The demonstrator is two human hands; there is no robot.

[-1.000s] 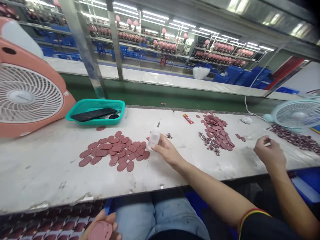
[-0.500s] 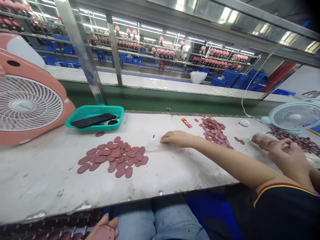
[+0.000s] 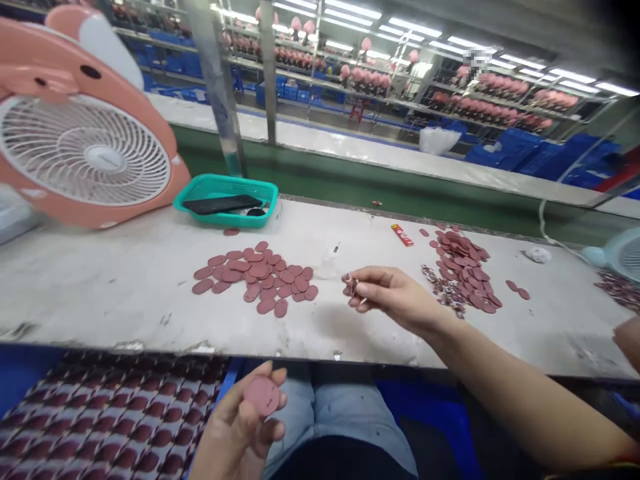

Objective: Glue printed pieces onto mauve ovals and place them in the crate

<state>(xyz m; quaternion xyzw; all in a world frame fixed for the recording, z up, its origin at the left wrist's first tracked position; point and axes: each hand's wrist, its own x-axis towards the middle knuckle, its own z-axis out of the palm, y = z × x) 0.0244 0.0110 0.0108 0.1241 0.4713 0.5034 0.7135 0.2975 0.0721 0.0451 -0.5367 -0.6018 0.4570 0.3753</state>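
Low at the front, my left hand [image 3: 245, 413] grips a flat maroon disc [image 3: 263, 396] with small holes near one side, held by its edges between thumb and fingers. Over the table, my right hand [image 3: 385, 293] pinches small maroon-and-whitish pieces [image 3: 351, 285], whose exact shape is unclear. Just beyond its fingertips is a small clear bottle [image 3: 330, 260] with a thin dark tip. Left of it lies a spread of maroon oval discs [image 3: 260, 272]. Beyond my right wrist are a second heap of discs [image 3: 467, 267] and a small pile of shiny pieces [image 3: 445, 290].
A pink animal-shaped fan [image 3: 105, 157] and a green basket [image 3: 225, 219] holding dark items stand at the back left. Maroon pieces in rows [image 3: 115, 413] are below the table's left edge. A red wrapper [image 3: 403, 235] lies behind. Part of another person's hand [image 3: 627, 343] enters at right.
My right hand has drawn back from beside the clear bottle and now shows small pieces in its fingers. My left hand has come further into view with the disc. The view has shifted.
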